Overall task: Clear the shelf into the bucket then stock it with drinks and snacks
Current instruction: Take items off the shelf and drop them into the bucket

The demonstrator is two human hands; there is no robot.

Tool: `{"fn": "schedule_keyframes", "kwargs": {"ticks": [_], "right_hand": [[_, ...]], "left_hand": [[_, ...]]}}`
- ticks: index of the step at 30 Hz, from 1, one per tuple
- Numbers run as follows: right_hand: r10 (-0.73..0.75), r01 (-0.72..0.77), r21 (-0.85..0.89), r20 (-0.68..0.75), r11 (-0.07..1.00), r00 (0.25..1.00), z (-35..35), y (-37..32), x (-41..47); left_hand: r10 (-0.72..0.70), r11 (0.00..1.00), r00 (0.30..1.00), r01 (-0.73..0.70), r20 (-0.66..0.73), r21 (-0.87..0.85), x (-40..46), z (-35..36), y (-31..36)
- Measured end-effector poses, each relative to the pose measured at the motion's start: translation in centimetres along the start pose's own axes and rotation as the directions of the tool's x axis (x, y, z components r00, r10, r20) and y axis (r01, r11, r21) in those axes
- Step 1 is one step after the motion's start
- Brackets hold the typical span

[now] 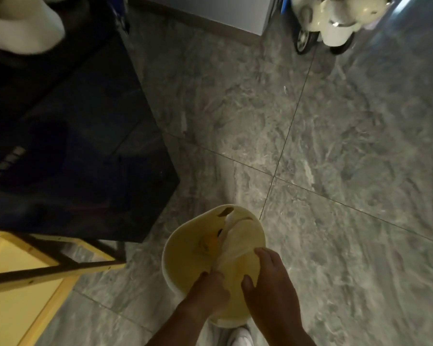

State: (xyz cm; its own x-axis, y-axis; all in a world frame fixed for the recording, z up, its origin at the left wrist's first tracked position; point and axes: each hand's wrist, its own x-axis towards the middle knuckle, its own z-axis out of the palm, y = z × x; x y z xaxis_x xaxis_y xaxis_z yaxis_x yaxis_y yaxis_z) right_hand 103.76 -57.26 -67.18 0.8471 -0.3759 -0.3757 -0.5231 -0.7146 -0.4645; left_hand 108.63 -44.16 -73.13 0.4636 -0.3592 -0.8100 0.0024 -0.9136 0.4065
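We pressed a soft yellow duck-faced plush (235, 248) into the round cream plastic bucket (171, 260) directly below our 2 hands, left hand (210, 290) pinching its fold, right hand (270, 283) spread flat on top.

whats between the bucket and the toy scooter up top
In the head view, only bare grey marble floor with tile seams lies between the bucket and the toy scooter.

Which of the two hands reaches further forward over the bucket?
The right hand; its fingertips lie further across the yellow bucket than the left hand.
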Motion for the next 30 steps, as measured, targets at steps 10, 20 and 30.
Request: {"fn": "schedule_keyframes", "kwargs": {"ticks": [10, 20, 30], "right_hand": [[-0.017, 0.020, 0.025, -0.103, 0.999, 0.995, -2.1, -0.2, -0.8], [-0.527, 0.537, 0.016, -0.166, 0.844, 0.834, -9.6, -14.1, -3.2], [-0.918, 0.910, 0.130, 0.097, 0.394, 0.384, -7.1, -38.3, -13.7]], "left_hand": [[0.116, 0.978, 0.982, -0.086, -0.152, 0.191, -5.6, -6.1, 2.9], [0.052, 0.976, 0.460, -0.209, -0.886, -0.051, -25.0, -15.1, -2.8], [-0.297, 0.955, 0.043, 0.023, -0.954, -0.297, -47.1, -16.8, -19.2]]}}
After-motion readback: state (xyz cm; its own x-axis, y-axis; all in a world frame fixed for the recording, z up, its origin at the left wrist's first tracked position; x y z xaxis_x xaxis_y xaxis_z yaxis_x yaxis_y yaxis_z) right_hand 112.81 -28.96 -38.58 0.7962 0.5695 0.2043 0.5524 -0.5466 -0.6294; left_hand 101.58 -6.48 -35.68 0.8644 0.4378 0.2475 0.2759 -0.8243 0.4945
